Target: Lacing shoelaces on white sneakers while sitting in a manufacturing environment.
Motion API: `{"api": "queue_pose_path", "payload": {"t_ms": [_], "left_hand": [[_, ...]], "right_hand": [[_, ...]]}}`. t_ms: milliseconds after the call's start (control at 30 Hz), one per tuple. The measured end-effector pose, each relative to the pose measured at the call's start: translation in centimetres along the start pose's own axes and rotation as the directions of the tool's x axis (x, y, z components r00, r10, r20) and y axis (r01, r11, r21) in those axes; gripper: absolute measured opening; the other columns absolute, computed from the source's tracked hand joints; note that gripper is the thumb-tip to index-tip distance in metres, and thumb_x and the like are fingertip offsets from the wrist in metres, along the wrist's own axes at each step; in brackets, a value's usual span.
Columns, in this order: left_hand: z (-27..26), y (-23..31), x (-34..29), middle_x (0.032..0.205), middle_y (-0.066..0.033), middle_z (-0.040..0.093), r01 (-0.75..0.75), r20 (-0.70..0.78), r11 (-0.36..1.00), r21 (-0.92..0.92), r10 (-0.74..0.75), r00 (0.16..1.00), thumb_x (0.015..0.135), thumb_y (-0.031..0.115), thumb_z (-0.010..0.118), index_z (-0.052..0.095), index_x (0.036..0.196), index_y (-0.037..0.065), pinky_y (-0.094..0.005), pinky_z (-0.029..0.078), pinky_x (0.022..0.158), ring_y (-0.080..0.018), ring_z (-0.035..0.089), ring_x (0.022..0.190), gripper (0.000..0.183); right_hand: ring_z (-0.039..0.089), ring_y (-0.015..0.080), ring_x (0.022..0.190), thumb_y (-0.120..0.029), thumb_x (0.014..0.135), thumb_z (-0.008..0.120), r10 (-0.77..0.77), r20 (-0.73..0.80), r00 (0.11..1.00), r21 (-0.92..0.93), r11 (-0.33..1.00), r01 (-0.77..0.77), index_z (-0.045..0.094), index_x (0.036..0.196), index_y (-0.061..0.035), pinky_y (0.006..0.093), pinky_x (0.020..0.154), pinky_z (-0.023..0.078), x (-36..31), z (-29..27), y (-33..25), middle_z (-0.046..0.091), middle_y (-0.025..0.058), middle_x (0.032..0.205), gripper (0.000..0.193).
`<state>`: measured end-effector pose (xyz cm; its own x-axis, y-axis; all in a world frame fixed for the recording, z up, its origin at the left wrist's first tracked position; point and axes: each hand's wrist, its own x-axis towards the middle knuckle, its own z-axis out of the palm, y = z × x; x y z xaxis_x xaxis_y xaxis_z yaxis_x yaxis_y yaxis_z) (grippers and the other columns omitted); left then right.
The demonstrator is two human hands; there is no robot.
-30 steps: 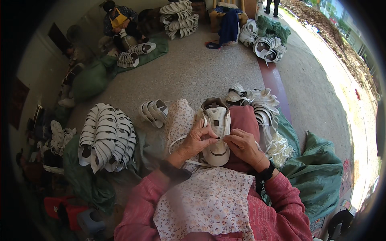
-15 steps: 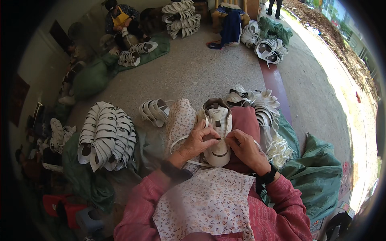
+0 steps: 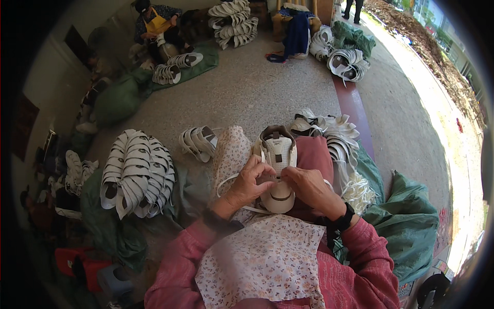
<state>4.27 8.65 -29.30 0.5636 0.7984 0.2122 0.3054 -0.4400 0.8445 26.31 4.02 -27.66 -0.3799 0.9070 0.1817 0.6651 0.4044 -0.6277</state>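
A cream shoe upper (image 3: pixel 280 191) lies on my lap, its rounded toe toward me and its dark-lined collar away from me. Over the shoe's lace opening, my left hand (image 3: pixel 251 180) bends in from the left with thumb and forefinger closed toward each other at the lace. Just across from it, my right hand (image 3: pixel 309 186) pinches at the same spot, fingers pressed together. A white shoelace (image 3: pixel 226 181) trails out past my left hand, and more of it shows beside the right. The stretch between the fingertips is mostly hidden.
Stacked white shoe uppers (image 3: pixel 136 175) stand at the left on green cloth. One pair (image 3: pixel 198 143) sits by my left knee. Beyond my right knee are more uppers (image 3: pixel 339 139), a bundle of white laces (image 3: pixel 358 191) and a green sack (image 3: pixel 404 226). A co-worker (image 3: pixel 157 28) sits far left.
My hands have shifted slightly at the lace opening, the right fingertips now a little farther up the shoe. In the background, the co-worker's one hand has moved outward.
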Motion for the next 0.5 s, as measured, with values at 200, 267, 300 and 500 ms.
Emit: {"api": "queue_pose_path", "payload": {"t_ms": [200, 267, 300, 500], "left_hand": [[0.5, -0.1, -0.1, 0.096, -0.0045, 0.047, -0.013, -0.022, 0.999, 0.05, 0.014, 1.0, 0.078, 0.008, 0.078, 0.067, 0.096, 0.004, -0.03, 0.048, 0.076, -0.0165, 0.055, 0.086, 0.021], [0.5, -0.1, -0.2, 0.095, -0.0034, 0.047, -0.041, -0.033, 0.998, 0.055, 0.042, 0.999, 0.078, 0.009, 0.077, 0.067, 0.095, 0.004, -0.0298, 0.046, 0.075, -0.0149, 0.052, 0.087, 0.021], [0.4, 0.0, -0.2, 0.095, -0.0058, 0.048, -0.029, -0.029, 0.997, 0.072, 0.031, 0.999, 0.078, 0.007, 0.076, 0.065, 0.093, 0.003, -0.0317, 0.048, 0.075, -0.0188, 0.055, 0.086, 0.019], [-4.2, 1.0, -1.8, 0.1, -0.0102, 0.052, -0.004, -0.236, 0.916, 0.402, 0.108, 0.966, 0.078, 0.002, 0.07, 0.062, 0.087, 0.003, -0.0353, 0.047, 0.077, -0.0273, 0.057, 0.09, 0.012]], "right_hand": [[0.066, 0.0355, 0.077, -0.015, 0.093, 0.058, 0.087, -0.045, 0.995, 0.433, 0.899, -0.059, 0.061, 0.097, -0.0051, 0.0394, 0.068, 0.051, -0.3, 0.9, 1.5, 0.067, 0.0157, 0.083, 0.011], [0.067, 0.035, 0.077, -0.015, 0.093, 0.059, 0.078, -0.063, 0.995, 0.423, 0.905, -0.045, 0.061, 0.098, -0.0055, 0.039, 0.067, 0.052, -0.3, 1.3, 1.5, 0.067, 0.0157, 0.083, 0.011], [0.067, 0.0345, 0.077, -0.015, 0.093, 0.059, 0.07, -0.077, 0.995, 0.41, 0.912, -0.033, 0.061, 0.099, -0.0059, 0.0386, 0.067, 0.052, -0.3, 1.4, 1.4, 0.067, 0.0157, 0.083, 0.011], [0.064, 0.0241, 0.066, -0.013, 0.091, 0.062, 0.2, 0.028, 0.979, 0.538, 0.822, -0.183, 0.053, 0.109, -0.0054, 0.0339, 0.06, 0.048, -0.6, 0.4, 1.4, 0.065, 0.0121, 0.074, 0.021]]}}
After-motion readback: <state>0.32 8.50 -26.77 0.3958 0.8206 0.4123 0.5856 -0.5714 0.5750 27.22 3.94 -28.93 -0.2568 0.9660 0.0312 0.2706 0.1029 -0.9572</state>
